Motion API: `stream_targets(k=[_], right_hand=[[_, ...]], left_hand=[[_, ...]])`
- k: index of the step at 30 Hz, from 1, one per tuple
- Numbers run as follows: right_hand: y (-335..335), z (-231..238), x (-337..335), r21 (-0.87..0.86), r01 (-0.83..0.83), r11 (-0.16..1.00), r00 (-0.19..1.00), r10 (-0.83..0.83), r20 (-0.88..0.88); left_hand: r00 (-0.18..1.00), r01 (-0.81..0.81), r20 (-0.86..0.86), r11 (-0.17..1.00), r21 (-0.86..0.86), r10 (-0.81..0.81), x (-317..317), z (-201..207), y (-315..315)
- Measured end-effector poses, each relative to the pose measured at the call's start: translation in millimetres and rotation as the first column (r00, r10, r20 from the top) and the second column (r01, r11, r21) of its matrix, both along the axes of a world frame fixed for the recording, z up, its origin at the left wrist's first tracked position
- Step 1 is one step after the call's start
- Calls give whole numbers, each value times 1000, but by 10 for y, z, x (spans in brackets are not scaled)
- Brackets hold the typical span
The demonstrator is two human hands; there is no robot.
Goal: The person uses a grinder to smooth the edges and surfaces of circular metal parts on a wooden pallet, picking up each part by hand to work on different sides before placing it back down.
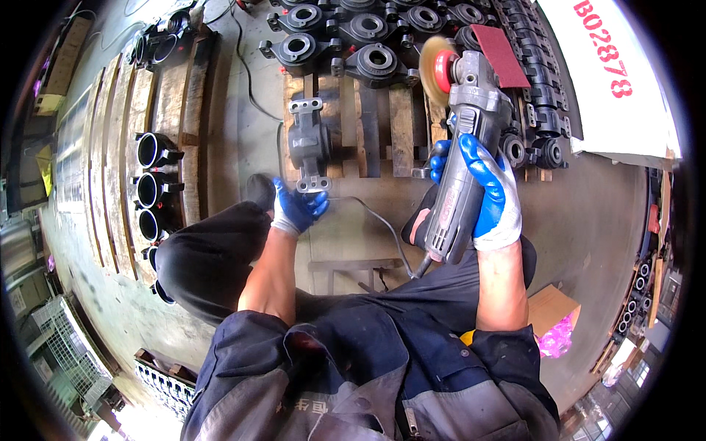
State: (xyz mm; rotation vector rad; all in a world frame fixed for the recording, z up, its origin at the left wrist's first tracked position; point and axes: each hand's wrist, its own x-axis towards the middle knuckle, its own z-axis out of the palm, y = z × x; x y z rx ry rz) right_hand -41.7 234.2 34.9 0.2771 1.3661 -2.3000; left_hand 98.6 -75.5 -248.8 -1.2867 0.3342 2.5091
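Your lap: you sit low on a small wooden stool (346, 264), knees spread, in dark work trousers and a grey-blue jacket.
Your right hand (491, 192): gloved in blue and white, it is curled tight around the body of a grey angle grinder (463, 154), fingers wrapped over the top of the casing, thumb side hidden behind it.
Grinder: it is lifted clear of the work, tilted with its head away from you; a frayed tan wire wheel (435, 70) on a red hub sits at the far end, not touching any part. Its cord (379, 220) trails down past the stool.
Your left hand (298, 206): also in a blue glove, half closed, fingertips gripping the near lower end of a grey metal casting (309, 140). How firmly the palm bears on it I cannot tell.
Casting: it lies lengthways on a wooden pallet (401, 132), straight ahead of your left knee, well to the left of the grinder.
Farther on the pallet: rows of dark castings with round bores (368, 29), and a dark red abrasive sheet (500, 51) lying over some of them.
To your left: black ring-shaped parts (151, 191) stand in a row on planks.
Far right: a white sack (610, 66) with red print.
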Motion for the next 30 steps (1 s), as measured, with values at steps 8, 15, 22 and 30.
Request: stream_targets(k=[8, 15, 22, 30], right_hand=[[-3, 31, 12, 5, -10, 1000, 1000, 10, -8], [49, 11, 8, -33, -24, 999, 1000, 23, -12], [61, 6, 9, 16, -43, 999, 998, 44, -40], [52, 61, 26, -26, 0, 1000, 1000, 0, -29]], left_hand=[[996, 1, 87, 997, -75, 6, -8, -3, 71], [998, -2, 66, 994, -113, 9, -38, 103, 141], [995, -27, 89, 987, -157, 42, -67, 96, 194], [994, -22, 101, 979, -200, 43, -35, 38, 197]])
